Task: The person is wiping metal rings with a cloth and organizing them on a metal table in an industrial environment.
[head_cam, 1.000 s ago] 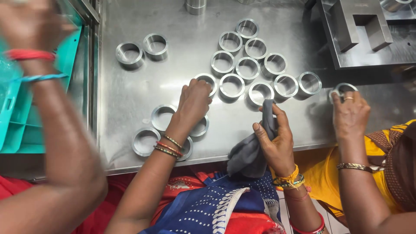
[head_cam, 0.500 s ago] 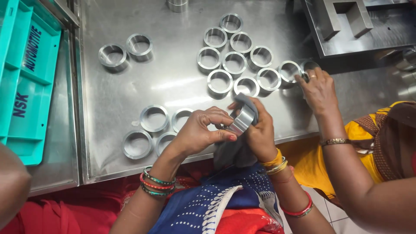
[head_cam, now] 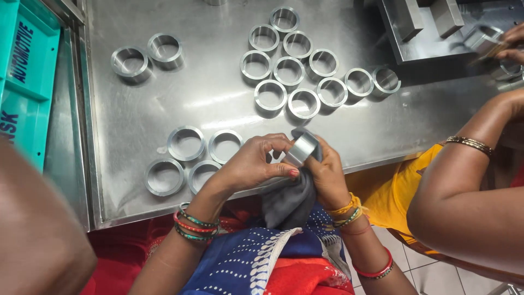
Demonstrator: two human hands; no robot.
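Observation:
My left hand [head_cam: 251,164] and my right hand [head_cam: 327,175] meet at the table's near edge, both gripping one steel ring [head_cam: 301,147] tilted on its side. A dark grey cloth [head_cam: 289,199] hangs from my right hand under the ring. Just left of my left hand lie several steel rings [head_cam: 185,143] flat on the steel table [head_cam: 207,93]. A larger cluster of rings [head_cam: 289,71] lies further back.
Two more rings [head_cam: 147,57] lie at the back left. A teal plastic crate [head_cam: 24,76] stands left of the table. A co-worker's arm with a bangle [head_cam: 469,164] reaches to a metal fixture block [head_cam: 431,27] at the right. Another person's arm [head_cam: 38,240] fills the lower left corner.
My left hand took a ring off the table and brought it to my right hand and the cloth. The co-worker's hand left the ring cluster for the fixture at the right.

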